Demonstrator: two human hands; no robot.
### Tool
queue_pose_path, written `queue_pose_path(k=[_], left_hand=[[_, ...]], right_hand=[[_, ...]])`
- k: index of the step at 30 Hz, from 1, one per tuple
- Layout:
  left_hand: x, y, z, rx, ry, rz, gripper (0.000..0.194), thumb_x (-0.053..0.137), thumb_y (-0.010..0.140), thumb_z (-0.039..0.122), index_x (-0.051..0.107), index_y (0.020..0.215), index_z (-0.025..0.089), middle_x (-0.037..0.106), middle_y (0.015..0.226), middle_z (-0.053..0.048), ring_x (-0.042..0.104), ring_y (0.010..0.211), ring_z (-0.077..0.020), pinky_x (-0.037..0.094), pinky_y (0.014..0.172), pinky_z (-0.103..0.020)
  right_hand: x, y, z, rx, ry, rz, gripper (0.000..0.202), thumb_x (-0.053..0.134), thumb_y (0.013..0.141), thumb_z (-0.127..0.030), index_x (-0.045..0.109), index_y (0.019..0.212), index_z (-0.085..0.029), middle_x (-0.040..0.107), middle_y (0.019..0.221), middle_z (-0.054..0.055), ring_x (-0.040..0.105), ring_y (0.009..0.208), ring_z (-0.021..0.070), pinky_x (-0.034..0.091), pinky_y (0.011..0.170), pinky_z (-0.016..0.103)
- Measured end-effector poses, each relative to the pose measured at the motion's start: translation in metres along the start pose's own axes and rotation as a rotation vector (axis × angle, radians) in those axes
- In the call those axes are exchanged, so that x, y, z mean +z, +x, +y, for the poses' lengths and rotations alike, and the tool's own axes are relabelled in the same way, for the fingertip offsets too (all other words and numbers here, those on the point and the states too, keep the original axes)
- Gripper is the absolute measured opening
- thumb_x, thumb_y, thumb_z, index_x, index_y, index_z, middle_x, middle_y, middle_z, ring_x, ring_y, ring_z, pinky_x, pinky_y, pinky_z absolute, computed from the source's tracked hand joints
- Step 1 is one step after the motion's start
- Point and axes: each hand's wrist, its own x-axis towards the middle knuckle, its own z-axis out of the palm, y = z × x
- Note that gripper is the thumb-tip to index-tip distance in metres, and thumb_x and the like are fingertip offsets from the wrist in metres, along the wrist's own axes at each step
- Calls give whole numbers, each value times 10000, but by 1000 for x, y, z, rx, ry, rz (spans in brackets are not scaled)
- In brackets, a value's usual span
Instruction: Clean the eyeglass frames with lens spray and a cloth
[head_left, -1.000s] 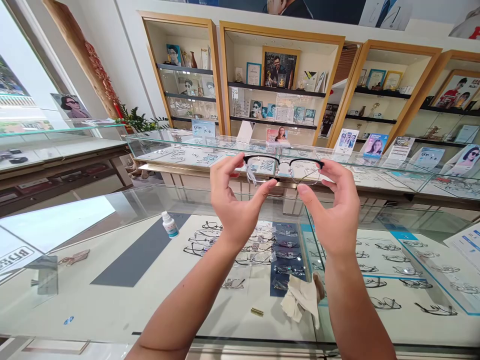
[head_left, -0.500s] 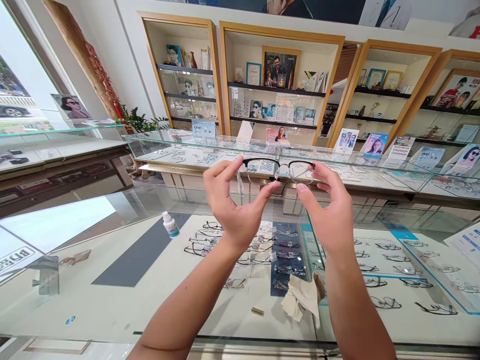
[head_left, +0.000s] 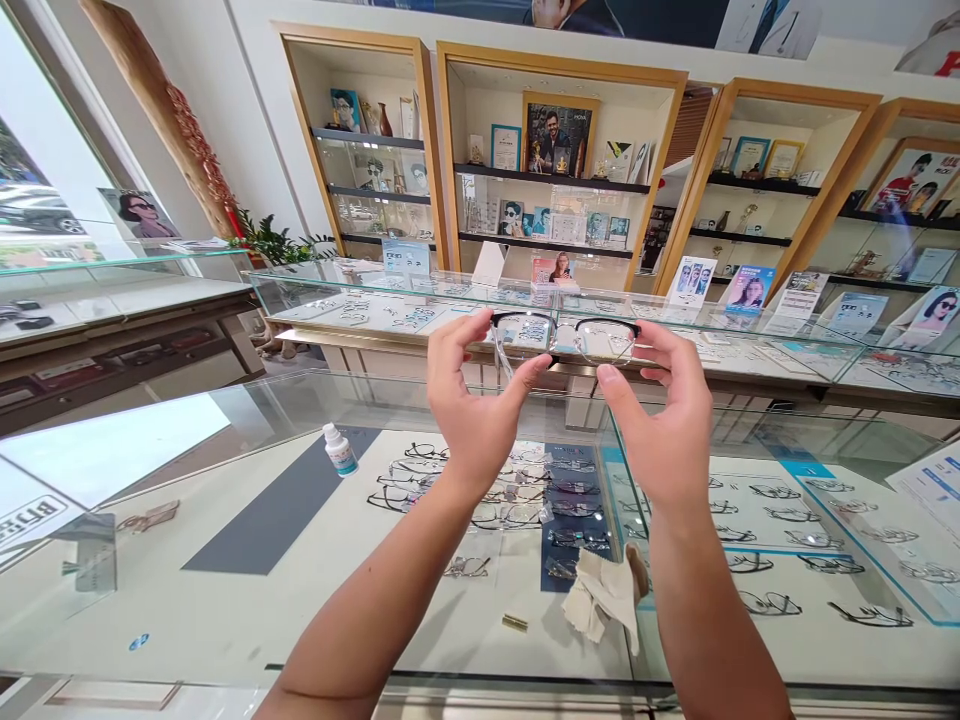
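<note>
Glasses (head_left: 566,328) | left fingers (head_left: 477,325), right fingers (head_left: 664,345) gripping outer edges | open air above counter (head_left: 225,630)

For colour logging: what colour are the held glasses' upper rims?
Black upper rims, seen best in the head view.

Bright daylight from the window (head_left: 26,120)

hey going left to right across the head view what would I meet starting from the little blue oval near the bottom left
Blue oval, white bottle, left hand, black-topped glasses, right hand, white printed sheet.
</note>
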Motion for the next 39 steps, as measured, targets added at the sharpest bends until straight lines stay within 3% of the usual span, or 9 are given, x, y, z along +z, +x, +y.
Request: queue_pose_path(k=[10, 22, 39], left_hand=[[-1, 1, -1, -77, -17, -88, 551, 915, 840, 478, 708, 1301, 260, 734, 1233, -73, 687, 1097, -233, 536, 920, -396], [-4, 2, 6, 16, 15, -25, 554, 911, 850, 460, 695, 1318, 259, 704, 1237, -81, 666, 1093, -239, 550, 951, -416], [-4, 2, 5, 19, 64, -33, 575, 883, 861, 533, 680, 1327, 264, 698, 1244, -88, 660, 1094, -250, 559, 968, -442]], right_hand=[[-1, 1, 0, -41, -37, 48, 484, 746, 938, -399, 626, 1390, -275, 679, 1350, 97, 684, 1201, 289, 591, 964, 506], [-2, 0, -3, 23, -9, -6, 465, 728, 935, -385, 634, 1377, -271, 699, 1351, 91, 674, 1215, 295, 563, 1021, 539], [-2, 1, -2, 10, -15, -3, 464, 725, 941, -397, 634, 1380, -276, 710, 1351, 98, 688, 1190, 285, 574, 991, 517]])
